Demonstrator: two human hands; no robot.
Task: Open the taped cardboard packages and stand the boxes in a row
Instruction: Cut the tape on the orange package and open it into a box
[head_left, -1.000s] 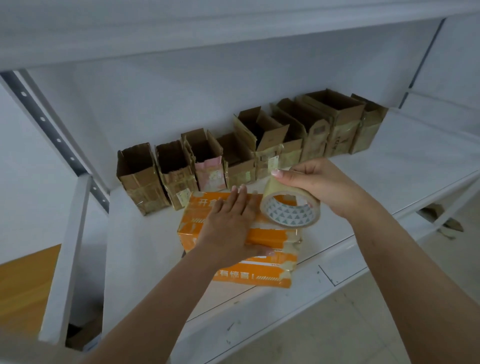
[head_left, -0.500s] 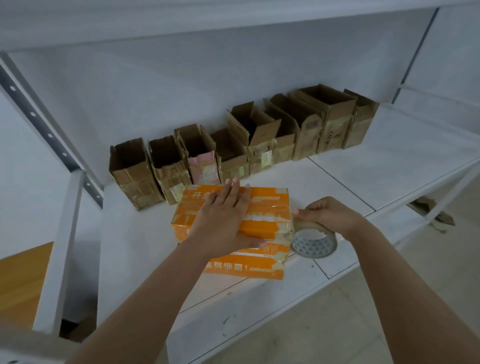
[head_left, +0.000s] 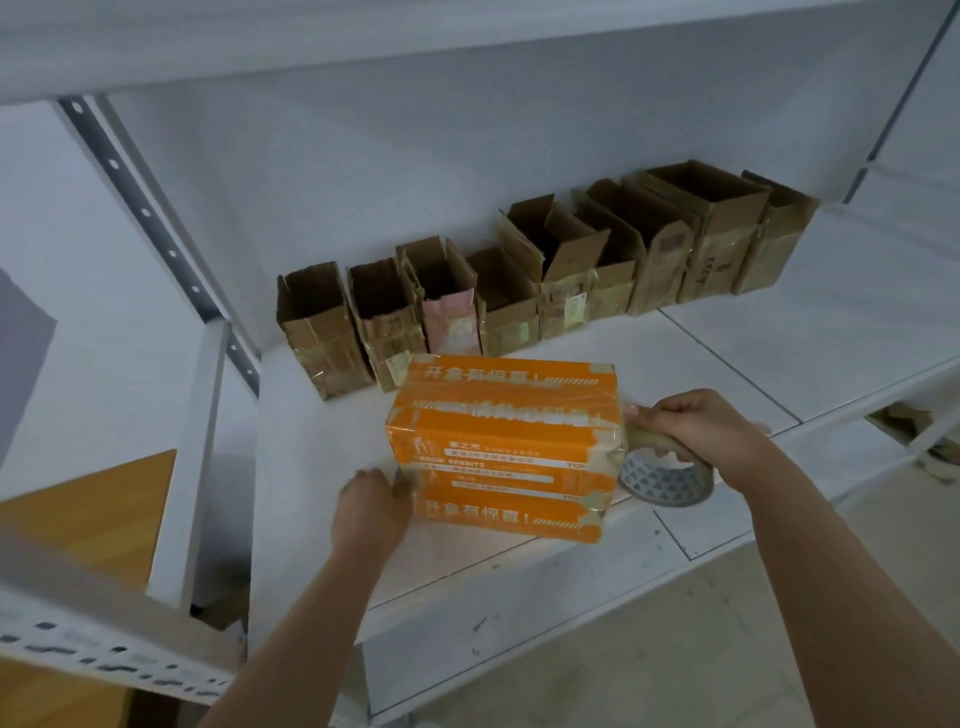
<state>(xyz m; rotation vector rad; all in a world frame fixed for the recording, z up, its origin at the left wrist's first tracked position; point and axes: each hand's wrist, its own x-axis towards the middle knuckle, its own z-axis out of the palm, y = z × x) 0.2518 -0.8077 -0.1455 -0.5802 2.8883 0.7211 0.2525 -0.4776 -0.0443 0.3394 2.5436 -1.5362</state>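
Note:
An orange cardboard box (head_left: 504, 447), sealed with clear tape, lies on its side near the front of the white shelf (head_left: 779, 353). My left hand (head_left: 369, 504) grips the box's near left corner, thumb against the front face. My right hand (head_left: 701, 431) holds a roll of packing tape (head_left: 670, 480) against the box's right end. Behind it, several opened brown boxes (head_left: 519, 291) stand upright in a row along the back wall, flaps up.
A perforated metal upright (head_left: 171, 249) frames the shelf on the left, with a wooden surface (head_left: 88, 519) lower left. Another shelf board runs overhead. Bare shelf extends right of the orange box, and the grey floor (head_left: 675, 649) lies below the front edge.
My left hand slid off the box's top to its left corner. My right hand brought the tape roll down from above the box to its right end.

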